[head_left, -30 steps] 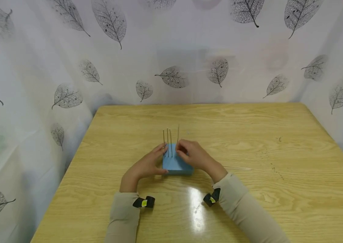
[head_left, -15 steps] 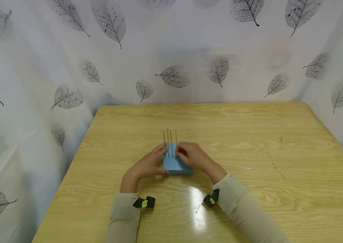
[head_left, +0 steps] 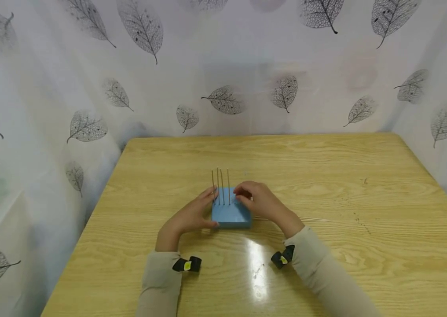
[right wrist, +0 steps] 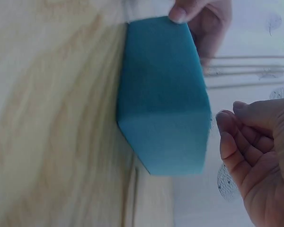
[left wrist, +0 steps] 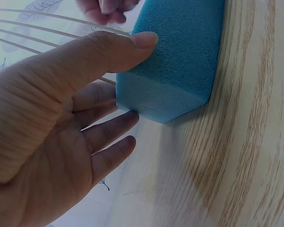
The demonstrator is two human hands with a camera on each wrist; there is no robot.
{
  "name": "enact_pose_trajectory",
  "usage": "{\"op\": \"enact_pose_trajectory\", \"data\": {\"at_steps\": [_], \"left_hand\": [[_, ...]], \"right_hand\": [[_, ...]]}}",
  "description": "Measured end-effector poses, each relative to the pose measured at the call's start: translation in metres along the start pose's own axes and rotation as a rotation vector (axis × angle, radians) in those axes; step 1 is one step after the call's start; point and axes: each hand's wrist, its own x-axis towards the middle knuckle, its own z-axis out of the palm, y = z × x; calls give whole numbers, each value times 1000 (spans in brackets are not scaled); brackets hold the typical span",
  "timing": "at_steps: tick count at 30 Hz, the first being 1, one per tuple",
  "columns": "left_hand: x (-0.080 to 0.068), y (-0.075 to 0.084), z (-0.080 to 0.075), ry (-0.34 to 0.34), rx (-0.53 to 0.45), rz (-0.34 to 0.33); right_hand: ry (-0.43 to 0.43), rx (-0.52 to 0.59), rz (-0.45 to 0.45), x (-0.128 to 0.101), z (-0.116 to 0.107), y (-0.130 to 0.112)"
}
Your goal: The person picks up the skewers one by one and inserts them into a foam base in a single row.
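Note:
A blue foam block lies on the table with several thin wooden sticks standing upright in its top, the rightmost being one stick. My left hand holds the block at its left side; in the left wrist view, the thumb presses the front face and fingers reach round the left side. My right hand hovers over the block's right part, just right of the sticks. In the right wrist view, its fingers are loosely curled beside the top face, nothing between them.
Several loose thin sticks lie on the wooden table right of the block, partly behind the right wrist. Small dark specks are scattered further right. A leaf-printed white curtain surrounds the table's back and sides.
My right hand pushed the rightmost stick down into the block, let it go and moved slightly right. The stick now stands by itself. My left hand has stayed on the block.

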Motion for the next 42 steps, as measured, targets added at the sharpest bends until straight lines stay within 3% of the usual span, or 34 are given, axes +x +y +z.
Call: {"op": "enact_pose_trajectory", "data": {"at_steps": [13, 27, 36, 42], "left_hand": [[3, 3, -1, -7, 17, 8], [1, -3, 4, -7, -2, 2], [-3, -3, 4, 4, -8, 20], [1, -1, 4, 6, 3, 34]], "right_hand": [[2, -60, 192, -45, -60, 34], [-36, -76, 269, -76, -79, 56], [-113, -102, 336, -93, -88, 71], [-185, -64, 398, -105, -93, 79]]}}
